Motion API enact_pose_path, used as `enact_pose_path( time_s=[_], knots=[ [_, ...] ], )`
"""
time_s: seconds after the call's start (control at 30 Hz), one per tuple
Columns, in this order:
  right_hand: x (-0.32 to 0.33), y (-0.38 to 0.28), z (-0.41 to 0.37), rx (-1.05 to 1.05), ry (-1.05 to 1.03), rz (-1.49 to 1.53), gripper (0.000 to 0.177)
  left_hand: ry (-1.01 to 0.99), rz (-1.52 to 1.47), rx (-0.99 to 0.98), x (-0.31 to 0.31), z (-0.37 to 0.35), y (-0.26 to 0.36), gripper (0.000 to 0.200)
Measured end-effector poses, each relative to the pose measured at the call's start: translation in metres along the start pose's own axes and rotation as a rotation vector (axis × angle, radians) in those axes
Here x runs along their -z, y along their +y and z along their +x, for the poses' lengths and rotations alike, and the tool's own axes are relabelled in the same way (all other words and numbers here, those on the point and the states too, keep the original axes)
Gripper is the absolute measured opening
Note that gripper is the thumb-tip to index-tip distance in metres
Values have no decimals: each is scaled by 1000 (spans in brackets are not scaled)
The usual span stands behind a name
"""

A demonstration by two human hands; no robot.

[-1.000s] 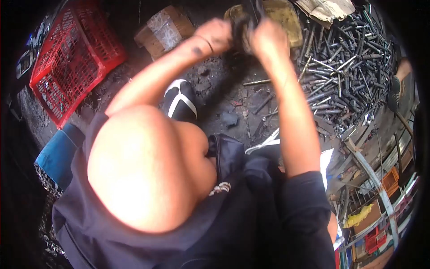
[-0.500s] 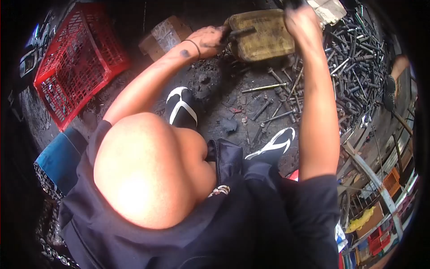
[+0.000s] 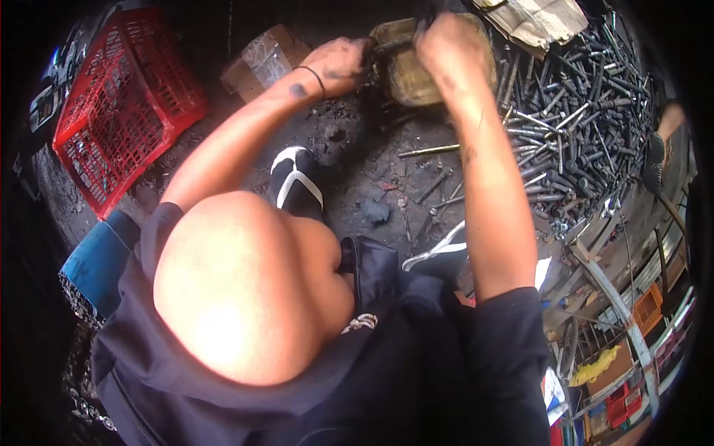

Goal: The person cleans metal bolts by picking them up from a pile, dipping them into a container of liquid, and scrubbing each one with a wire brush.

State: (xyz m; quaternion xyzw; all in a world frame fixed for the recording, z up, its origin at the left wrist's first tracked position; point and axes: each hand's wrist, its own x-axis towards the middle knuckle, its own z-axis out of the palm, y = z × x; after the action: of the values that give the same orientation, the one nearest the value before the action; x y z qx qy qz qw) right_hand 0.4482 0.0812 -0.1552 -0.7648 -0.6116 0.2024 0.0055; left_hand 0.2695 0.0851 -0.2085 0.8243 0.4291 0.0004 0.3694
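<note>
My left hand (image 3: 340, 67) is at the left end of a dirty yellow container (image 3: 416, 74), its fingers curled round something dark that I cannot make out. My right hand (image 3: 450, 52) is over the container, closed on a dark item near the top edge of the view; its shape is blurred. The container lies on the dark ground. Right of it spreads a large heap of metal bolts (image 3: 587, 134).
A red plastic crate (image 3: 123, 104) stands at the left, with a cardboard box (image 3: 266, 61) beside the container. Cardboard (image 3: 535, 22) lies at the top right. A blue object (image 3: 100, 260) is at lower left. Another person's foot (image 3: 654, 160) shows at far right.
My right hand has moved left, from the container's right end to over its middle. My left hand has shifted only slightly. The view has shifted a little, showing more of the cardboard.
</note>
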Motion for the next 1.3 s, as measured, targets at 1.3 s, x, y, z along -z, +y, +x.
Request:
enact_pose_path(
  time_s=[1.3],
  knots=[
    [-28, 32, -28, -77, -43, -189, 58, -53, 301, 56, -11, 4, 10, 31]
  ],
)
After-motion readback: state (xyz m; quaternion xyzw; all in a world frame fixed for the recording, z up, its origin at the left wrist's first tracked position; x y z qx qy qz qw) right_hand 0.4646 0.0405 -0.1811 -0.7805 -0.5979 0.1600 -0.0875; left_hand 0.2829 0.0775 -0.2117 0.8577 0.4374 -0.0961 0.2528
